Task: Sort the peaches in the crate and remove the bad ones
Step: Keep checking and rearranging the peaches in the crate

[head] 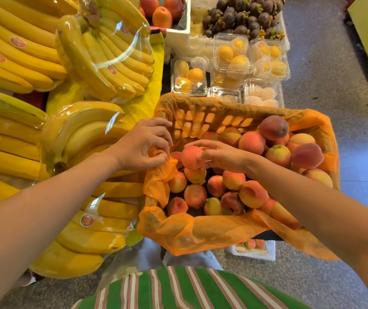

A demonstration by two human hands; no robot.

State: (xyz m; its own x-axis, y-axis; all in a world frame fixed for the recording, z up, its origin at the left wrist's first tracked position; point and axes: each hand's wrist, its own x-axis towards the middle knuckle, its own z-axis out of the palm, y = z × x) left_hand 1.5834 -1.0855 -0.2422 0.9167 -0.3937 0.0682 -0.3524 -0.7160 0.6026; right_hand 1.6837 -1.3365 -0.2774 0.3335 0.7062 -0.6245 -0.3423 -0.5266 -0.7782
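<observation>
A single peach (189,157) is gripped by the fingertips of the right hand (219,155). It is held just above the left part of the crate (201,119), over the other peaches (234,184) heaped inside. The orange mesh liner (212,230) draped over the crate's rim is pinched at its left edge by the curled fingers of the left hand (142,144). Film-wrapped bunches of bananas (89,63) are laid out to the left of the crate. Clear clamshell boxes of yellow fruit (232,54) are stacked just beyond it, and mangosteens (243,16) are piled farther back.
</observation>
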